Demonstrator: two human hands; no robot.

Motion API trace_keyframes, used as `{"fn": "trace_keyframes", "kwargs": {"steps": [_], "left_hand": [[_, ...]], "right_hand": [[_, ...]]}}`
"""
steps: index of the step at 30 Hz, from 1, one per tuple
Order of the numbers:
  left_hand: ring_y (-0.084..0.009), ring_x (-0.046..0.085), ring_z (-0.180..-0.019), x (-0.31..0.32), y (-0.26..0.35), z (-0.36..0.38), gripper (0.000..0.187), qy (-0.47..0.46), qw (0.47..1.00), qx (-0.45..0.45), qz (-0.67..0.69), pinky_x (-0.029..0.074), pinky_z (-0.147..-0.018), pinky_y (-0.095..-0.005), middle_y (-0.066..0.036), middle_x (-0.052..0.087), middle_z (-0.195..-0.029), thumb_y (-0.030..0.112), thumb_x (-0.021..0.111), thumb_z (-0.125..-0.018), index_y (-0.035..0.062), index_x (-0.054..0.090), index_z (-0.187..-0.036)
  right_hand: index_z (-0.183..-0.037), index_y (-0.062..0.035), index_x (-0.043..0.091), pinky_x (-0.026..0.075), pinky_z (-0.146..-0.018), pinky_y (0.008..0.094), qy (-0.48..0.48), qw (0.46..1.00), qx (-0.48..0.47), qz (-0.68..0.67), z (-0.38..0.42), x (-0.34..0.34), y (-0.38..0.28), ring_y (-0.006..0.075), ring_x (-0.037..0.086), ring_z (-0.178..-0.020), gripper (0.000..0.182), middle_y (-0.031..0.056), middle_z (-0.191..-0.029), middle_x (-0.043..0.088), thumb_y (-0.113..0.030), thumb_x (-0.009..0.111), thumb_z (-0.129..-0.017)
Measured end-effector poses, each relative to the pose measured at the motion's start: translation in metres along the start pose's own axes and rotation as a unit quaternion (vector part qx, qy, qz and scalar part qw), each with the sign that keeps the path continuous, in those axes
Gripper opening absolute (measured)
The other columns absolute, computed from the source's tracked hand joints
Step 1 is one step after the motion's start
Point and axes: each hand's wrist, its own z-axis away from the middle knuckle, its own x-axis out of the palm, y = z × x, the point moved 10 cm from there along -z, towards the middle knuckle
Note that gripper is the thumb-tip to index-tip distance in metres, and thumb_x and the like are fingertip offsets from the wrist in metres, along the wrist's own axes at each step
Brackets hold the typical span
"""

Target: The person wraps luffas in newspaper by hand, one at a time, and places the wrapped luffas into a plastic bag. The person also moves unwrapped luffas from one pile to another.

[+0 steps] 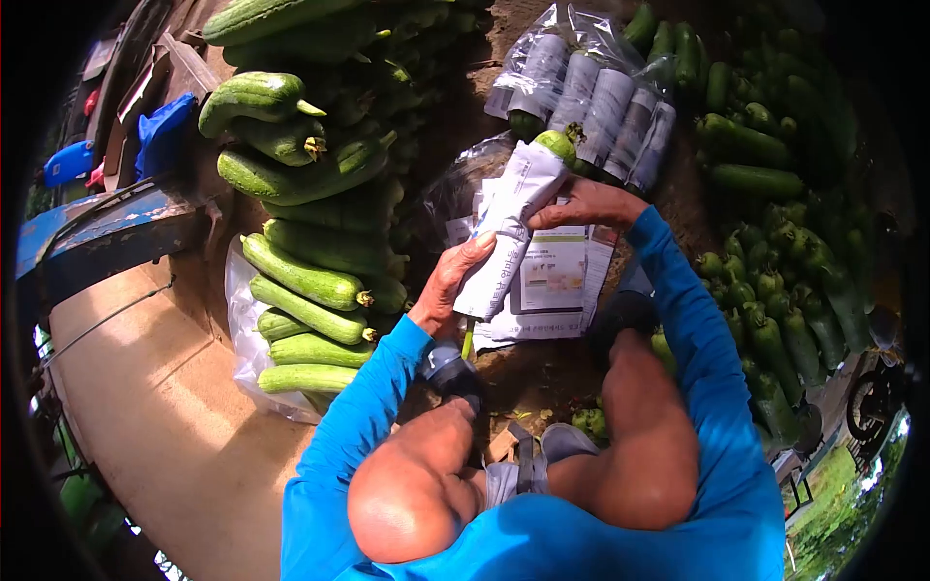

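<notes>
The left hand [453, 281] is closed on the lower end of a gourd wrapped in newspaper [509, 228]. The right hand [581, 205] clamps the upper wrap from three o'clock. The gourd sits tilted at frame centre, its green tip toward one o'clock. Loose newspaper sheets [557, 281] lie directly beneath. Wrapped gourds in a plastic bag [591, 102] lie at twelve o'clock; a stack of bare gourds [305, 281] lies at nine.
</notes>
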Motion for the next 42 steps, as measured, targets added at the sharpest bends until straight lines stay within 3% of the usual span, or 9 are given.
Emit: {"fn": "trace_keyframes", "kwargs": {"steps": [2,4,6,10,12,16,22,32,42], "left_hand": [[-0.0085,0.062,-0.088,0.006,0.046,0.016,0.045,0.111,0.979,0.083,-0.148,0.049,-0.08,-0.0246,-0.002,0.068,-0.101,0.041,0.065,-0.094,0.0015,0.066,-0.116],[-0.0084,0.06,-0.087,-0.001,0.067,0.015,0.05,0.151,0.97,0.102,-0.162,0.048,-0.08,-0.024,-0.003,0.067,-0.1,0.044,0.069,-0.091,-0.0002,0.065,-0.114],[-0.0092,0.06,-0.084,-0.007,0.091,0.009,0.054,0.203,0.939,0.111,-0.254,0.048,-0.077,-0.0252,-0.003,0.068,-0.097,0.047,0.071,-0.089,-0.0017,0.066,-0.112],[-0.0164,0.063,-0.082,-0.008,0.133,-0.02,0.059,0.22,0.846,0.121,-0.47,0.05,-0.075,-0.0297,-0.008,0.068,-0.095,0.053,0.068,-0.087,-0.0025,0.065,-0.107],[-0.0209,0.062,-0.075,0.007,0.15,-0.031,0.069,0.223,0.716,0.131,-0.649,0.05,-0.069,-0.0366,-0.015,0.065,-0.081,0.063,0.07,-0.079,-0.0045,0.063,-0.093],[-0.0392,0.069,-0.08,0.023,0.152,-0.066,0.068,0.193,0.618,0.14,-0.749,0.053,-0.074,-0.0471,-0.025,0.067,-0.082,0.062,0.068,-0.077,-0.0038,0.06,-0.094],[-0.0448,0.068,-0.088,0.043,0.142,-0.118,0.063,0.238,0.659,0.215,-0.68,0.053,-0.078,-0.0496,-0.029,0.068,-0.088,0.059,0.069,-0.077,-0.0005,0.059,-0.096],[-0.0441,0.068,-0.091,0.008,0.195,-0.189,0.052,0.339,0.642,0.383,-0.571,0.055,-0.077,-0.0485,-0.027,0.07,-0.094,0.04,0.08,-0.071,0.0021,0.061,-0.101],[-0.046,0.066,-0.101,-0.027,0.194,-0.23,0.062,0.352,0.679,0.227,-0.603,0.052,-0.086,-0.0491,-0.031,0.068,-0.105,0.044,0.071,-0.071,-0.0044,0.063,-0.108]], "right_hand": [[-0.129,-0.005,0.06,0.042,-0.107,0.0403,0.17,0.963,-0.01,0.209,-0.004,-0.067,0.011,0.0324,0.05,-0.125,0.081,0.0154,-0.131,0.05,-0.065,0.071,-0.075],[-0.125,-0.0053,0.059,0.044,-0.101,0.0415,0.29,0.918,-0.062,0.265,0.001,-0.109,0.006,0.0319,0.053,-0.118,0.065,0.015,-0.119,0.051,-0.052,0.072,-0.081],[-0.119,-0.0105,0.063,0.046,-0.1,0.044,0.443,0.809,-0.025,0.385,-0.002,-0.147,0.024,0.0343,0.052,-0.12,0.056,0.0146,-0.121,0.05,-0.052,0.069,-0.082],[-0.107,-0.0108,0.066,0.047,-0.097,0.0467,0.42,0.797,0.024,0.434,-0.03,-0.158,0.037,0.0367,0.056,-0.114,0.045,0.015,-0.12,0.055,-0.049,0.064,-0.083],[-0.097,-0.0126,0.069,0.05,-0.094,0.0513,0.393,0.853,0.058,0.338,-0.042,-0.176,0.049,0.041,0.063,-0.105,0.036,0.0174,-0.111,0.065,-0.043,0.06,-0.079],[-0.088,-0.0099,0.068,0.051,-0.09,0.0515,0.38,0.885,0.045,0.265,-0.035,-0.196,0.038,0.0424,0.065,-0.097,0.036,0.02,-0.102,0.069,-0.042,0.058,-0.077],[-0.072,-0.0038,0.056,0.048,-0.066,0.0496,0.475,0.814,-0.082,0.325,-0.01,-0.179,-0.013,0.0399,0.061,-0.07,0.035,0.0179,-0.073,0.062,-0.039,0.06,-0.078],[-0.083,-0.0095,0.065,0.051,-0.068,0.0491,0.476,0.8,-0.199,0.306,-0.031,-0.135,-0.037,0.0368,0.065,-0.077,0.025,0.0148,-0.08,0.065,-0.034,0.061,-0.081],[-0.103,-0.0106,0.055,0.052,-0.081,0.0547,0.471,0.832,-0.074,0.285,-0.057,-0.126,0.021,0.0425,0.064,-0.093,0.034,0.0166,-0.101,0.062,-0.027,0.058,-0.073]]}}
